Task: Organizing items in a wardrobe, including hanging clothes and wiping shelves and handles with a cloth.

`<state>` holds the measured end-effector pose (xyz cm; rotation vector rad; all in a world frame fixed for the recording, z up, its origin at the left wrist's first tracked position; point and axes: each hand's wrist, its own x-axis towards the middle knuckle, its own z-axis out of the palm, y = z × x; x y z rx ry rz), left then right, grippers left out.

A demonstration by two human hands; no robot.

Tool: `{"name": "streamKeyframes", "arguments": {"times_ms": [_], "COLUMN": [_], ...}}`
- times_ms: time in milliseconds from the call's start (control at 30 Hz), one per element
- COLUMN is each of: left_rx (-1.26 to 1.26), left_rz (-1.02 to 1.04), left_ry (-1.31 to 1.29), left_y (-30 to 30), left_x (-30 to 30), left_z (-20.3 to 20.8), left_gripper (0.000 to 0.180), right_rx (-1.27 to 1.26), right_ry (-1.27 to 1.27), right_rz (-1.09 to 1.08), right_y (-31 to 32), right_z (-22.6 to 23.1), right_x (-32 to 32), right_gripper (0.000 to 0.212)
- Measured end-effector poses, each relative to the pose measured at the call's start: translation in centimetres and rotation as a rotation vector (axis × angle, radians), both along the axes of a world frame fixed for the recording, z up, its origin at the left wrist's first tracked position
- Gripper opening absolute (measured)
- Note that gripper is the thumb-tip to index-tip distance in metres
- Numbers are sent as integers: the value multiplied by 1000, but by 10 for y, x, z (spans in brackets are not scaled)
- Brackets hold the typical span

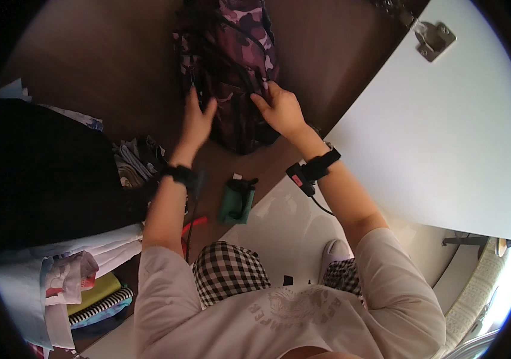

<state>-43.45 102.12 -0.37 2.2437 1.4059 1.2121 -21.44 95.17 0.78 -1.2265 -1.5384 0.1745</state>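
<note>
A backpack (240,45) in purple, pink and black camouflage stands inside a dark brown wooden cabinet at the top of the view, its straps and seams facing me. My right hand (281,110) grips its right side, thumb on the front and fingers round the edge. At its left side is my left hand (197,124), slightly blurred, thumb and fingers apart, with the fingertips at the bag's edge. Whether those fingertips touch the fabric I cannot tell. Both wrists carry black bands.
Hanging dark clothes (58,173) fill the left side, with folded clothes (96,296) below. A small green item (231,206) with something black on it lies on the cabinet floor. To the right stands an open white door (447,119) with a metal hinge (435,40).
</note>
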Motion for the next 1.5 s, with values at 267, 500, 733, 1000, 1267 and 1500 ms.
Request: {"name": "streamKeyframes", "arguments": {"times_ms": [267,500,733,1000,1267,1500], "left_rx": [-890,-995,-1296,-923,-778,-887], "left_rz": [-144,44,-67,-139,-253,-234], "left_ry": [611,459,-261,216,837,883], "left_y": [-135,-155,-161,-171,-187,-191], "left_x": [-18,-25,-38,-70,-55,-60], "left_z": [-125,-177,-188,-182,-164,-161], "left_gripper": [84,69,54,42,64,75], "right_rx": [48,-3,-40,-623,-288,-561], "right_ry": [-256,-929,-1258,-991,-1278,-949], "right_rz": [31,443,741,209,-156,-262], "right_y": [-87,-131,-97,-60,44,67], "right_z": [-169,-226,-218,-133,-159,-203], "right_x": [9,-63,-46,70,64,55], "right_gripper": [31,41,43,42,17,29]}}
